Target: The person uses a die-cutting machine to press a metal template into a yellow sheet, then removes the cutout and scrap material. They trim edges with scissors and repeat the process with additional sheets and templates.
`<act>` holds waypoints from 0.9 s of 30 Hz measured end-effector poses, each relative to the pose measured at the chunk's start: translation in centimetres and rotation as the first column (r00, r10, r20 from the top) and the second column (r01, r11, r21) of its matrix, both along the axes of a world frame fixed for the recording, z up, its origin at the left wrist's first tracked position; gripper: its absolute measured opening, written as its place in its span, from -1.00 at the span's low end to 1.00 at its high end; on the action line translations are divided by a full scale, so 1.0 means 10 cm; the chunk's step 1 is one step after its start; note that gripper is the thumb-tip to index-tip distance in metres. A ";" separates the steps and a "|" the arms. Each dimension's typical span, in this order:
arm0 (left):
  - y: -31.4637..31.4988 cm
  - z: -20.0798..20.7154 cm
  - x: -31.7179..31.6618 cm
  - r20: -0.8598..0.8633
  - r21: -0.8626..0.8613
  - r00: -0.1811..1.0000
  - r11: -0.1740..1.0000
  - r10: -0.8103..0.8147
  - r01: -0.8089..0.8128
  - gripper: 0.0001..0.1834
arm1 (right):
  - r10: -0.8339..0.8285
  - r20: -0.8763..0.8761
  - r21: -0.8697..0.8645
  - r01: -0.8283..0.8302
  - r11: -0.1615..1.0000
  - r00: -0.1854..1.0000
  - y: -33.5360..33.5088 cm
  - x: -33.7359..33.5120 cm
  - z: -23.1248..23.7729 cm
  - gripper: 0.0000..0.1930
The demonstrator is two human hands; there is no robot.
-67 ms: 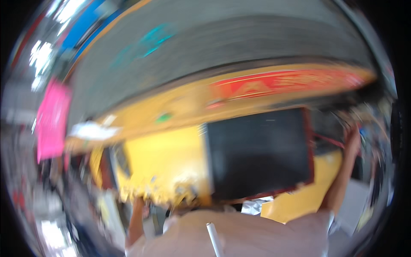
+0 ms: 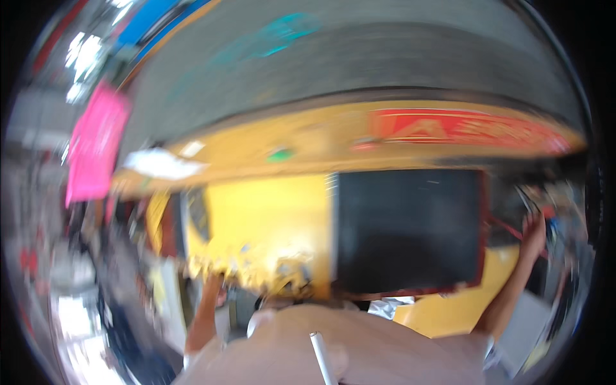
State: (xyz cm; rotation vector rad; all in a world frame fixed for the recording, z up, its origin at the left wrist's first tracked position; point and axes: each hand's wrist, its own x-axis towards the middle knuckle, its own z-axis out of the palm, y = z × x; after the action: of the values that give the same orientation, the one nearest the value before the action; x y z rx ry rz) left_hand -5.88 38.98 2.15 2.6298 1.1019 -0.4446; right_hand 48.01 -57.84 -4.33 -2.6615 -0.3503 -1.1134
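My left hand (image 2: 217, 281) is at the chipped near edge of a yellow tabletop (image 2: 269, 212). Its fingers are blurred and partly hidden there, so their grip does not show. Far out to the right, my right hand (image 2: 534, 230) reaches into a cluttered spot beside a dark flat panel (image 2: 410, 231) with a red-brown rim. Thin dark shapes lie just past its fingertips, but motion smears the fingers and I cannot make out whether they hold anything. The panel lies on the yellow surface between my two arms.
Behind the panel runs a tan ledge (image 2: 244, 151) bearing a red printed strip (image 2: 462, 127), a small green object (image 2: 280, 154) and white paper (image 2: 163, 164). A grey wall or board (image 2: 385, 58) rises beyond. Bright pink material (image 2: 97, 147) hangs at left. A thin white stick (image 2: 321, 358) juts up front.
The whole view has swung, with the ledge, panel and tabletop sliding right and levelling out. My right hand appears slightly lower in the picture; my left stays at the tabletop edge.
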 end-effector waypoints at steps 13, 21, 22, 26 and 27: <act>1.19 -0.03 -0.31 0.562 0.201 0.824 0.955 0.068 -0.216 -0.69 | 0.662 -0.502 0.836 0.117 0.537 0.557 5.82 -2.51 0.59 -0.72; 1.47 -0.39 -0.61 0.721 0.179 0.684 0.983 -0.110 -0.030 -0.87 | 0.287 -0.586 0.141 -0.254 0.957 0.758 7.04 -3.37 0.80 -0.68; 1.47 -0.38 -0.64 0.719 0.136 0.689 0.991 -0.088 -0.016 -0.86 | 0.289 -0.664 0.216 -0.193 0.957 0.690 7.12 -3.40 0.88 -0.67; 1.53 -0.26 -0.65 0.702 0.060 0.710 0.998 -0.059 0.024 -0.86 | 0.321 -0.728 0.254 -0.196 0.947 0.606 7.90 -3.47 1.14 -0.59; 1.55 -0.21 -0.64 0.710 -0.030 0.704 0.999 0.013 0.011 -0.86 | 0.387 -0.712 0.287 -0.261 0.922 0.586 8.23 -3.51 1.15 -0.57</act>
State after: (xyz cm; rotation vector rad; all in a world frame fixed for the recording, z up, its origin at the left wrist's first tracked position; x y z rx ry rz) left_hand -12.27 54.48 0.08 2.3909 0.8013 0.5382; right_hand 12.94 24.44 7.17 -2.4905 -0.5179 0.1436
